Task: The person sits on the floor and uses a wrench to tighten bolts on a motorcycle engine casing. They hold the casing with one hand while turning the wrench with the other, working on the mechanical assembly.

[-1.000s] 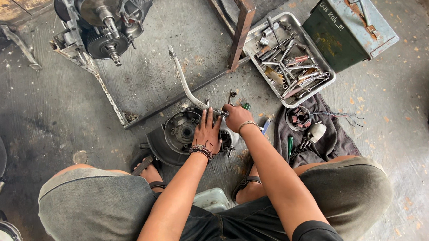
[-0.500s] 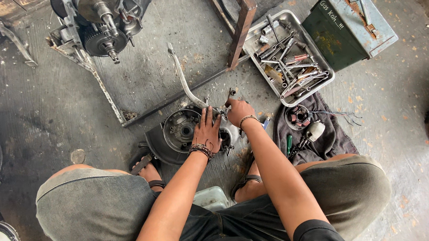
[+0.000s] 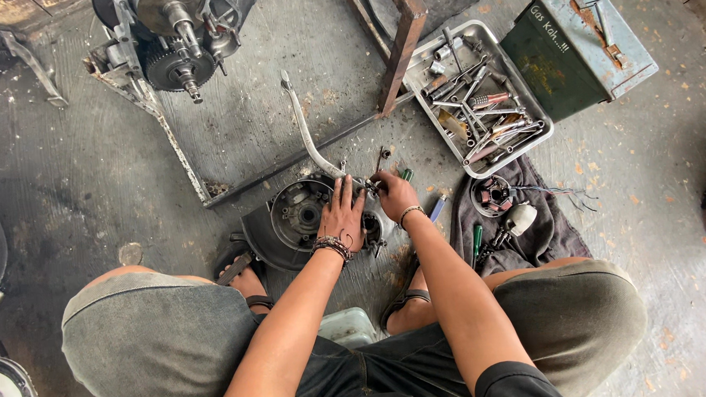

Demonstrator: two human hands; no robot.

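While the person squats on the concrete floor, the left hand lies flat with fingers spread on the round engine cover just in front of the feet, holding it down. The right hand has its fingers pinched around a small tool at the cover's right edge, beside the curved kick lever. I judge the work is in the middle: the cover is already apart from the engine block, the tray of tools stands near, and the small parts on the grey cloth are not yet fitted.

Even daylight, soft shadows, sharp, wide-angle
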